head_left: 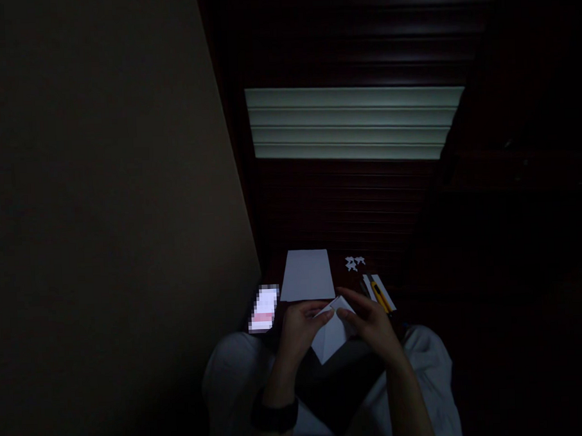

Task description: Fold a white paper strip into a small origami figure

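Observation:
Between my two hands is a folded sheet of white paper (329, 340), held above my lap with one corner pointing down toward me. My left hand (303, 327) grips its left side, thumb lying on the top face near the upper corner. On the right side, my right hand (370, 317) pinches the paper with its thumb on top and the fingers behind. Both thumbs come close together at the upper fold. The fingers under the paper are mostly hidden.
A stack or sheet of white paper (307, 275) lies on the dark table beyond my hands. Left of it is a lit phone (264, 308), its screen blurred. Small white paper pieces (351, 266) lie at the back right, near a yellow utility knife (380, 297) on a white strip (389, 293).

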Demonstrator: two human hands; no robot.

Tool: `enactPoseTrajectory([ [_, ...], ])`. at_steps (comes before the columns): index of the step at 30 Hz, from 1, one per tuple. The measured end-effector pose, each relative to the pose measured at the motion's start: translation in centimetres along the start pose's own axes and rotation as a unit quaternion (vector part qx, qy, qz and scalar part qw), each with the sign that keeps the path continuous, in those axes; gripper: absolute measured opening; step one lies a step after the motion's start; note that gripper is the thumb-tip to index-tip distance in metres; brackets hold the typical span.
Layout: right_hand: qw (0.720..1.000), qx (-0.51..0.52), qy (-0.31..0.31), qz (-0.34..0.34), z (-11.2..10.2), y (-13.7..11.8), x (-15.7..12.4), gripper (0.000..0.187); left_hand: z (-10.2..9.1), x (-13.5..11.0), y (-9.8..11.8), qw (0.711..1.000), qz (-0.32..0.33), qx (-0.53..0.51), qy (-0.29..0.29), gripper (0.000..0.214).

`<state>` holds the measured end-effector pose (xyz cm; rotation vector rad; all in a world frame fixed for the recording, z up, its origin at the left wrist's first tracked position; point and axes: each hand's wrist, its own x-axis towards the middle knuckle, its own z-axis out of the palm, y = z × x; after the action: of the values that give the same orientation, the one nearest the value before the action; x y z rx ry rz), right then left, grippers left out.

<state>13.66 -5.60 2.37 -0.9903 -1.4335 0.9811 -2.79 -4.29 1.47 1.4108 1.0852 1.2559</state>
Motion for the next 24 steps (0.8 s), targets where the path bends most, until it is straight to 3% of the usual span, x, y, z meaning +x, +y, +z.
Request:
enactPoseTrajectory([
  [18, 0.995, -0.087, 0.013, -0.038, 0.7, -0.4, -0.1, 0.041, 0.6, -0.2, 1.2, 0.993, 0.055, 0.074, 0.074, 0.019],
  [24, 0.998, -0.059, -0.011, -0.018, 0.0, -1.4, -0.3, 0.039, 0.2, -0.4, 1.8, 0.996, 0.058, 0.051, 0.049, 0.019],
])
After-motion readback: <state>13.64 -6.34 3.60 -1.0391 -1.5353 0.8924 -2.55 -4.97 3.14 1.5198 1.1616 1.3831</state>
